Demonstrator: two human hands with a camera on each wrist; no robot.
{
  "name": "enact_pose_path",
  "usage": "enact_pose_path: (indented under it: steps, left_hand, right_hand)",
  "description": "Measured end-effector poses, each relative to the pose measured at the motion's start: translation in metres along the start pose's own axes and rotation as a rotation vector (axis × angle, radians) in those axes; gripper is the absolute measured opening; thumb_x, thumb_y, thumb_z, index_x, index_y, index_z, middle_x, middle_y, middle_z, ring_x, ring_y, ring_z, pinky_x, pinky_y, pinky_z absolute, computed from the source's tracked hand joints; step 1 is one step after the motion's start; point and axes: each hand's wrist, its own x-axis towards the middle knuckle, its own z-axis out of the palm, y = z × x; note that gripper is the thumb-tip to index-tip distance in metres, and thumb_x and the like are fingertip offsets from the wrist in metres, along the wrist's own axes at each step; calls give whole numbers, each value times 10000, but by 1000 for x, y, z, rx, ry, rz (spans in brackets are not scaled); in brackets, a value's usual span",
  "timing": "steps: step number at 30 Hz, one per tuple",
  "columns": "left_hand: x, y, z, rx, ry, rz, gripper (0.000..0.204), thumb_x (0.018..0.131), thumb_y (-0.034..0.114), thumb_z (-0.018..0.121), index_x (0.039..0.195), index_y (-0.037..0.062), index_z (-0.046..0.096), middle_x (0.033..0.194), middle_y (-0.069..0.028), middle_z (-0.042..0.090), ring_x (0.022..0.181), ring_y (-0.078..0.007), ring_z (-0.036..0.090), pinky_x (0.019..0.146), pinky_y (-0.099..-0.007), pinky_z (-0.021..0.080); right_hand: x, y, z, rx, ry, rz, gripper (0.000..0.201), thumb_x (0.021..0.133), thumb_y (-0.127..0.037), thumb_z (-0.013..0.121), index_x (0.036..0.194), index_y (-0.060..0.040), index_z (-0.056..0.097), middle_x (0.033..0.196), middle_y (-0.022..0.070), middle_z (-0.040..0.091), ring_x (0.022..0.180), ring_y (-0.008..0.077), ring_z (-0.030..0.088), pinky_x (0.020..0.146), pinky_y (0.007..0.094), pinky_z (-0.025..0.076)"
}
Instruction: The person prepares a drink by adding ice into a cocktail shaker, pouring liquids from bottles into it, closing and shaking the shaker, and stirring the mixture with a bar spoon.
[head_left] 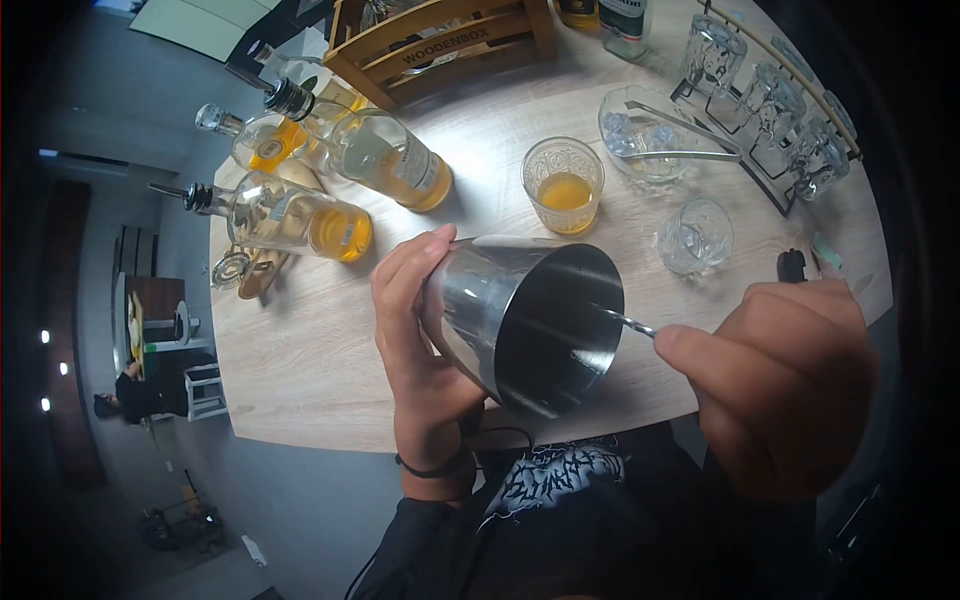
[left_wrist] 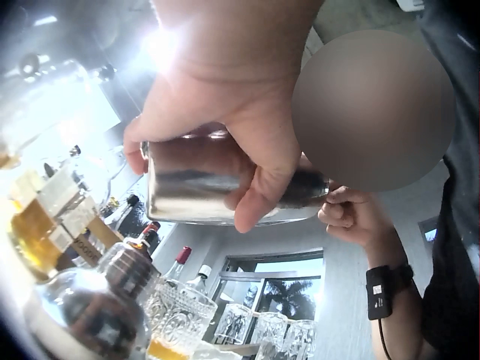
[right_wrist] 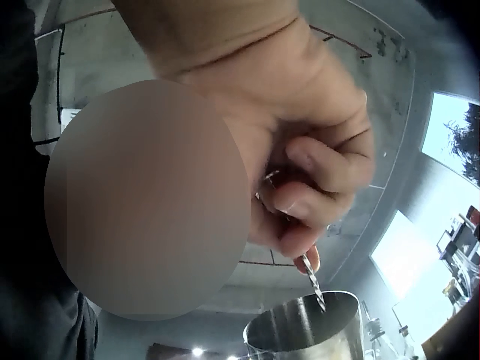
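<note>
My left hand grips a metal shaker tin, fingers and thumb wrapped about its wall. The tin lies tilted above the table, its wide mouth turned toward my right hand. In that hand I pinch a bar spoon by its twisted stem, which runs into the tin's mouth; its far end is hidden inside. The right wrist view shows curled fingers around the stem, over the tin's rim. Just beyond the tin stands a patterned glass with amber liquid.
Bottles with pourers and a wooden crate stand at the far left and back. A small clear glass, a glass bowl of ice with tongs, and a rack of glasses are at right. A strainer lies left.
</note>
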Motion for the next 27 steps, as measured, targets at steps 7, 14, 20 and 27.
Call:
enact_pose_path:
  steps: [7, 14, 20, 27]
  left_hand:
    - [-1, 2, -1, 58, -64, 4, 846, 643, 221, 953, 1345, 14, 527, 1308, -211, 585, 1207, -327, 596, 1007, -416, 516]
    - [-5, 4, -3, 65, -31, -38, 832, 713, 210, 919, 1389, 15, 474, 1339, -219, 554, 1226, -310, 583, 1039, -414, 504]
    - [-4, 16, 2, 75, 5, -62, 748, 784, 144, 865, 1383, 19, 435, 1327, -217, 539, 1209, -300, 587, 1033, -407, 513]
    - [-4, 14, 5, 136, 21, -49, 703, 793, 140, 850, 1359, 24, 451, 1299, -206, 546, 1205, -302, 588, 1021, -406, 521]
  right_hand:
    - [-1, -11, -6, -155, -264, 119, 411, 583, -72, 809, 989, -46, 757, 796, 46, 566, 686, 235, 574, 629, 369, 406]
    - [-15, 7, 2, -80, -45, 32, 441, 576, -50, 839, 1005, -44, 735, 724, 46, 542, 612, 242, 544, 596, 381, 387]
    - [-5, 1, -12, -75, -159, 47, 399, 575, -42, 833, 958, -60, 723, 702, 60, 555, 551, 243, 523, 563, 399, 362]
    - [5, 17, -27, 64, -390, 161, 176, 676, -34, 746, 851, -46, 729, 581, 77, 543, 459, 235, 527, 481, 363, 382]
